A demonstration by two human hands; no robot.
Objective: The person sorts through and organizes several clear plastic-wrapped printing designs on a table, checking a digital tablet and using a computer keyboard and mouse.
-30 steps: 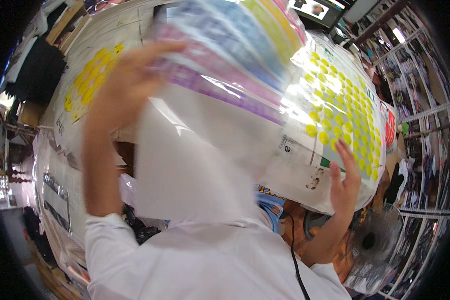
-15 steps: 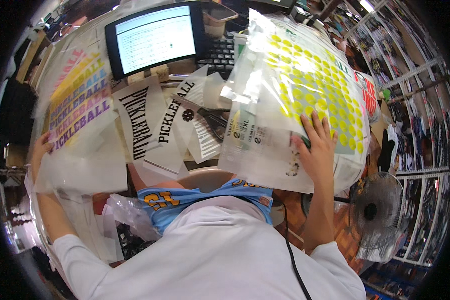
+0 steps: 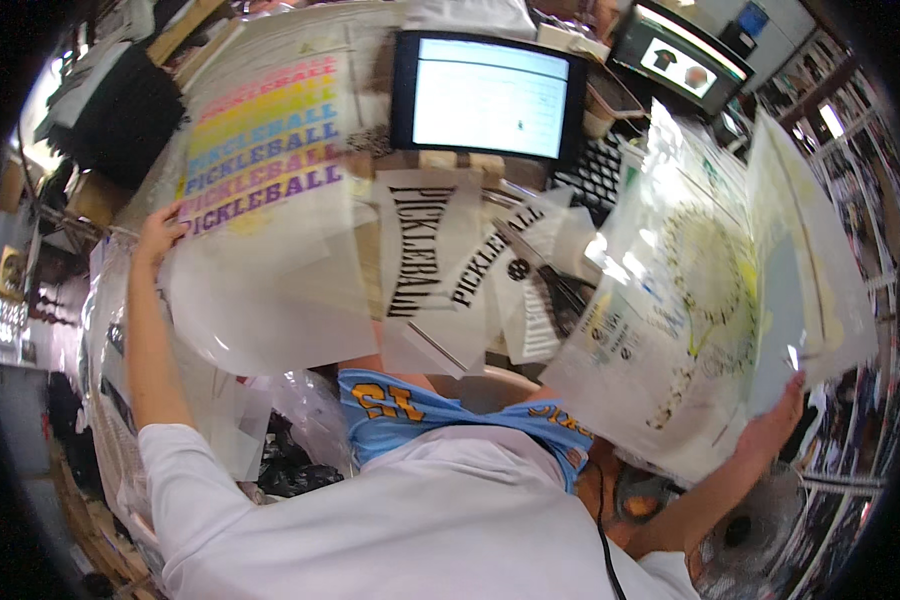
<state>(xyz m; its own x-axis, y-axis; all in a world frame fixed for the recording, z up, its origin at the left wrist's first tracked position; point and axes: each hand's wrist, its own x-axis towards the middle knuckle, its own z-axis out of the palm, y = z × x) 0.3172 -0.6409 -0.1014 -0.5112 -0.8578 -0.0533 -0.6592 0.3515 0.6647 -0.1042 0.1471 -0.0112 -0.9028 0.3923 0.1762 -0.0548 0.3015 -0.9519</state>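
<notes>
My left hand (image 3: 160,232) is at the left edge of a translucent transfer sheet (image 3: 270,290) with rows of multicoloured lettering, fingers closed on that edge. Over on the right, my right hand (image 3: 773,420) grips the lower edge of a raised transfer sheet (image 3: 815,270), turned up so that its pale back shows. Under it lies a stack of clear printed sheets (image 3: 620,385), the top one bearing a beaded-looking ring design. Between the two hands are cut sheets with black lettering (image 3: 418,260) and black-handled scissors (image 3: 568,295). My right fingertips are partly hidden behind the sheet edge.
A tablet-like screen (image 3: 490,100) stands at the back, with a dark keyboard (image 3: 595,180) beside it and a second monitor (image 3: 678,60) farther right. Plastic bags (image 3: 310,430) are below the table edge. A fan (image 3: 755,515) stands low right, near shelves (image 3: 875,460).
My right hand has gone from lying on the yellow-dotted sheet to holding its edge, lifting and turning it to the right. My left hand stays at its sheet's edge. The view has swung left.
</notes>
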